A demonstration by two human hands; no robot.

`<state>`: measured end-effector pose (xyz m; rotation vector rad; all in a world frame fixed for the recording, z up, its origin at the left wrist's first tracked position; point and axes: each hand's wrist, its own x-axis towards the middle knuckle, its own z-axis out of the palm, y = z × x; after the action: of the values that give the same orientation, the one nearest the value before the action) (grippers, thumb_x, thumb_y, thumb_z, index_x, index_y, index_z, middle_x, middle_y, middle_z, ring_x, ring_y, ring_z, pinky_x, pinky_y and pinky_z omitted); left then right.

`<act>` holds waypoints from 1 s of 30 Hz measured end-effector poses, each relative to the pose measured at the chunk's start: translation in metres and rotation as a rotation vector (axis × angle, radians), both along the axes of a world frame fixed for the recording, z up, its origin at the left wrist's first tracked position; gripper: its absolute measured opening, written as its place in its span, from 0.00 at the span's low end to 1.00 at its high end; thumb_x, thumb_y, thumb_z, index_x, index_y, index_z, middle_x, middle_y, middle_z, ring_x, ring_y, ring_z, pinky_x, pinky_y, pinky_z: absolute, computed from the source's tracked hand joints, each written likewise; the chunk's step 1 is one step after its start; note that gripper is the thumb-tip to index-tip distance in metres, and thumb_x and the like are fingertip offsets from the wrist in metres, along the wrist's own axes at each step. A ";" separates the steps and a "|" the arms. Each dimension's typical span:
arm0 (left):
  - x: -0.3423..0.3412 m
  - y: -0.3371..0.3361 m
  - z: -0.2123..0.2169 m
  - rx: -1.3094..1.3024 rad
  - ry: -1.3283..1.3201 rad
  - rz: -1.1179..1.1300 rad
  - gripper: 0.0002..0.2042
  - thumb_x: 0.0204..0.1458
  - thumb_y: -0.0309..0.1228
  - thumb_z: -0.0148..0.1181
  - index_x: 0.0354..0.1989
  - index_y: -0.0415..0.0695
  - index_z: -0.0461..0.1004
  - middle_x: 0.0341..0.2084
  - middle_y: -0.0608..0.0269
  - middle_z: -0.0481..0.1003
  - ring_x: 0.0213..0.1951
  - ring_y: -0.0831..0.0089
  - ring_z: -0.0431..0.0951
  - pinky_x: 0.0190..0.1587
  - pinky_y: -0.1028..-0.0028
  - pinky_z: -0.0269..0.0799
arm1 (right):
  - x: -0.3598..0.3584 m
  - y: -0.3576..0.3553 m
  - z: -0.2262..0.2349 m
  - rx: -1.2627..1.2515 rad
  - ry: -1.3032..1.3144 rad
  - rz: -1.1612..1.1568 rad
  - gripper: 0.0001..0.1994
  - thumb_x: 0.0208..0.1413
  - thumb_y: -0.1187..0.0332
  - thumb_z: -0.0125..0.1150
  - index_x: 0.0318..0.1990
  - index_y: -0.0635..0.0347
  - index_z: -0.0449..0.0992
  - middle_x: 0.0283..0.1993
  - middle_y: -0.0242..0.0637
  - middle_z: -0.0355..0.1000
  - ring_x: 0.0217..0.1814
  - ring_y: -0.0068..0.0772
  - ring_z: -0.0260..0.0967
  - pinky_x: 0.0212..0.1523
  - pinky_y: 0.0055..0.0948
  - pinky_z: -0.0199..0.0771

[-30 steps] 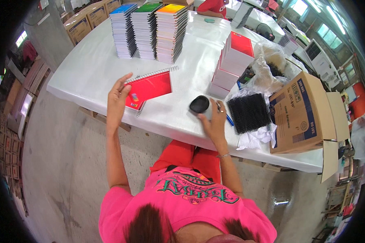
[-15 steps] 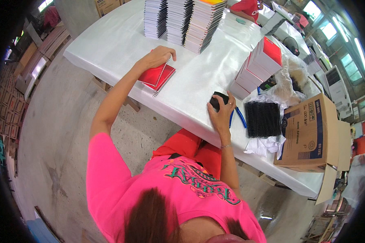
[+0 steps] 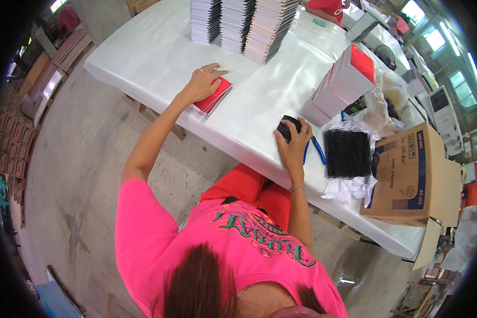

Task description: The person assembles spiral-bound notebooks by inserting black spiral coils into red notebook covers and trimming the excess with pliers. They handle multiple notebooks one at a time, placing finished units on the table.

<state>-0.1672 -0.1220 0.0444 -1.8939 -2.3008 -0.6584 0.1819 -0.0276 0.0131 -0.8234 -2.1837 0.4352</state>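
A: Left hand is flat on a red spiral notebook, fingers spread, palm down. Pressing on the cover, not gripping it.

B: Where's the notebook?

A: Near the front edge of the white table, well in front of the three tall notebook stacks. Spiral binding faces the table edge, toward the person.

B: Right hand?

A: Right hand is curled over a small black object, fingers wrapped across its top. Can't tell what the object is, only that it's dark and rounded. It sits on the table close to the front edge.

B: Anything beside it?

A: Blue-handled pliers just to the right of that hand. Next over, a bundle of black spiral binding coils lying on white wrapping. Right of that, an open cardboard box at the table's end.

B: Behind the hand?

A: A leaning stack of red-covered notebooks, with crumpled clear plastic bags beside it.
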 end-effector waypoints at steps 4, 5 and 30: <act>0.003 -0.023 -0.022 -0.040 -0.068 0.204 0.22 0.64 0.46 0.45 0.64 0.55 0.68 0.64 0.45 0.62 0.65 0.50 0.63 0.64 0.49 0.60 | -0.001 -0.002 0.002 -0.011 0.003 0.005 0.19 0.47 0.64 0.73 0.49 0.50 0.77 0.65 0.52 0.56 0.68 0.63 0.46 0.66 0.55 0.53; 0.008 -0.024 -0.024 -0.053 -0.108 0.238 0.23 0.64 0.48 0.45 0.65 0.55 0.67 0.64 0.42 0.61 0.65 0.49 0.62 0.63 0.51 0.61 | -0.001 -0.002 0.002 -0.007 0.004 0.005 0.19 0.47 0.64 0.73 0.49 0.50 0.77 0.65 0.52 0.57 0.68 0.63 0.46 0.66 0.55 0.53; 0.029 -0.026 -0.032 -0.015 0.005 0.295 0.24 0.66 0.43 0.39 0.68 0.50 0.62 0.64 0.41 0.61 0.59 0.42 0.68 0.59 0.50 0.65 | -0.001 0.001 -0.004 0.092 -0.005 -0.041 0.19 0.49 0.61 0.70 0.50 0.50 0.76 0.65 0.54 0.58 0.70 0.67 0.46 0.69 0.59 0.47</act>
<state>-0.1381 -0.1481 0.0128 -1.5112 -2.5159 -0.5986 0.1809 -0.0261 0.0096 -0.8181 -2.1703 0.3099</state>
